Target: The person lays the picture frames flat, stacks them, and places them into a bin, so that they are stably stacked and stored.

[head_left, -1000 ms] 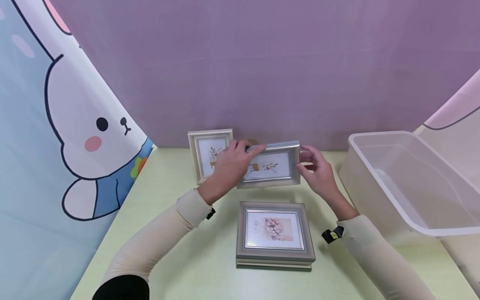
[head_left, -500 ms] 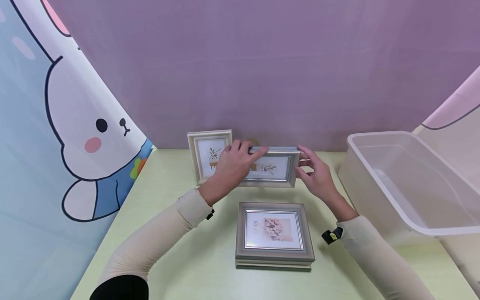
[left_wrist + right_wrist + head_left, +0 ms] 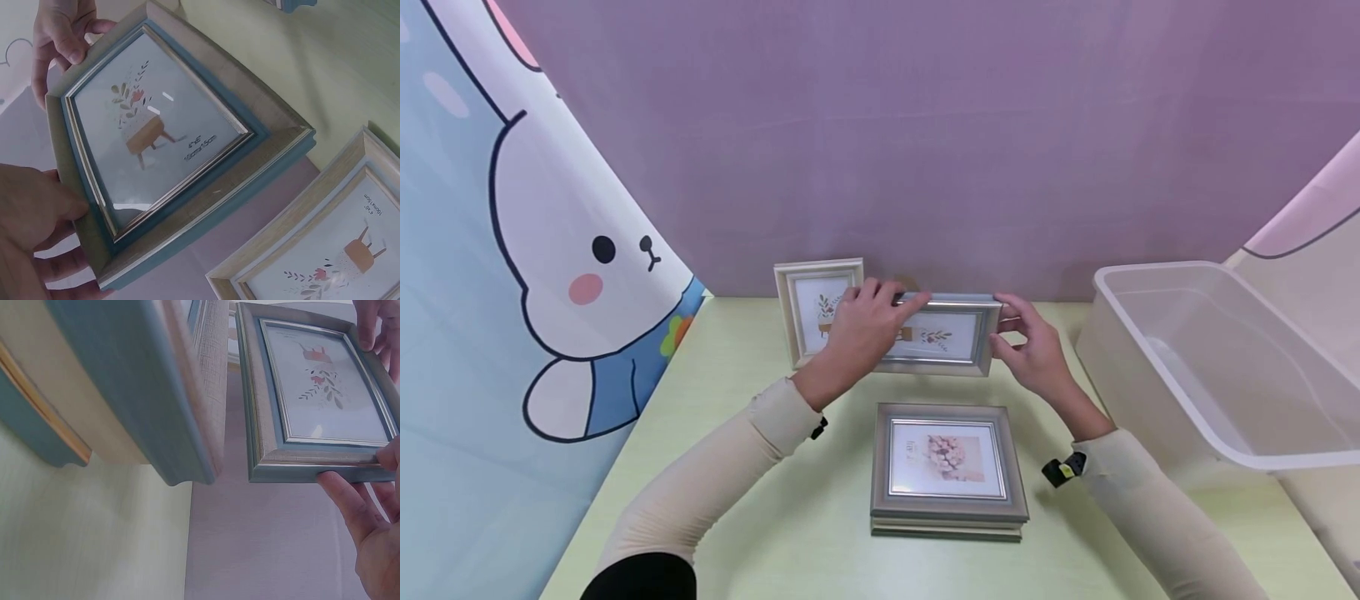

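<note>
A silver-grey picture frame (image 3: 957, 337) with a drawing of a potted plant is turned on its side at the back of the table, held up by both hands. My left hand (image 3: 867, 327) grips its left end from above, partly covering it in the head view; in the left wrist view, thumb and fingers (image 3: 59, 265) close round the edge. At the other end my right hand (image 3: 1036, 346) pinches the edge between thumb and fingers (image 3: 350, 503). A cream picture frame (image 3: 801, 304) stands upright just left, partly hidden behind my left hand.
Nearer the front lies a stack of picture frames (image 3: 947, 504), the top one grey with a pink flower print. A translucent white plastic bin (image 3: 1157, 375) stands at the right. Purple cloth (image 3: 925, 142) hangs behind the table (image 3: 752, 517), with a rabbit-print cloth (image 3: 565, 250) at left.
Between one second and half a second ago the held picture frame levelled out, its right end and top edge dropping slightly. Since then both hands have stayed almost still.
</note>
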Tool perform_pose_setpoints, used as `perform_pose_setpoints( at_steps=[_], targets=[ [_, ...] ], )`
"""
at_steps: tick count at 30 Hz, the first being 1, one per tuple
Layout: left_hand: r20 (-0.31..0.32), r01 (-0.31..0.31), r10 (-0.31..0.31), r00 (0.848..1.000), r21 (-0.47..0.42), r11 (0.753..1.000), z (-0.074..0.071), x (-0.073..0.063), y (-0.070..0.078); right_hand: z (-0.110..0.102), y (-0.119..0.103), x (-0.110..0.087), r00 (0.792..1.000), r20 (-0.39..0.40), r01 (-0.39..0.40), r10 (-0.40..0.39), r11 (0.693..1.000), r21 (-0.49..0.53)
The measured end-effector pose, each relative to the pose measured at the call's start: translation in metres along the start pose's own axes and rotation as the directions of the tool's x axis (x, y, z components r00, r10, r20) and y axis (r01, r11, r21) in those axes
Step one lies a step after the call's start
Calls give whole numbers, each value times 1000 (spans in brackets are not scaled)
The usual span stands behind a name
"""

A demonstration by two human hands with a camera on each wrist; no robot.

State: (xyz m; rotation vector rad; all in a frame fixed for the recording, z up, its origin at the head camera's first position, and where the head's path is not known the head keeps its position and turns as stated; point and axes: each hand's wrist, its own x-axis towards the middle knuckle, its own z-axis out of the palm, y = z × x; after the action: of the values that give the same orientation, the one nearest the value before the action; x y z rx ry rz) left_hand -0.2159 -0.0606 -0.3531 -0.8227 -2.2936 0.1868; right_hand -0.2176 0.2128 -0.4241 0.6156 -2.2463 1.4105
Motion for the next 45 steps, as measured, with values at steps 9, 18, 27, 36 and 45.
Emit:
perform_pose_setpoints(
  at_steps=[9, 18, 27, 36, 45],
  targets=[
    [15, 116, -116, 993, -207, 971, 1, -3, -14, -1, -1, -2, 1000, -1, 10, -10, 1000, 1],
    [31, 220, -226, 974, -390, 894, -1, -8, -29, -2, -2, 0, 999, -22, 26, -26, 999, 24],
    [151, 336, -301, 941, -497, 800, -2, -12, -43, -10, -31, -1, 999, -18, 35, -33, 995, 89],
    [390, 504, -320, 864, -675, 538, 0, -11, -65, -10, -15, -2, 999, -31, 43, -39, 991, 130],
    [546, 573, -195, 815, -810, 127, 24, -18, -83, -10, 8, -3, 999, -32, 40, -36, 988, 148]
  ],
)
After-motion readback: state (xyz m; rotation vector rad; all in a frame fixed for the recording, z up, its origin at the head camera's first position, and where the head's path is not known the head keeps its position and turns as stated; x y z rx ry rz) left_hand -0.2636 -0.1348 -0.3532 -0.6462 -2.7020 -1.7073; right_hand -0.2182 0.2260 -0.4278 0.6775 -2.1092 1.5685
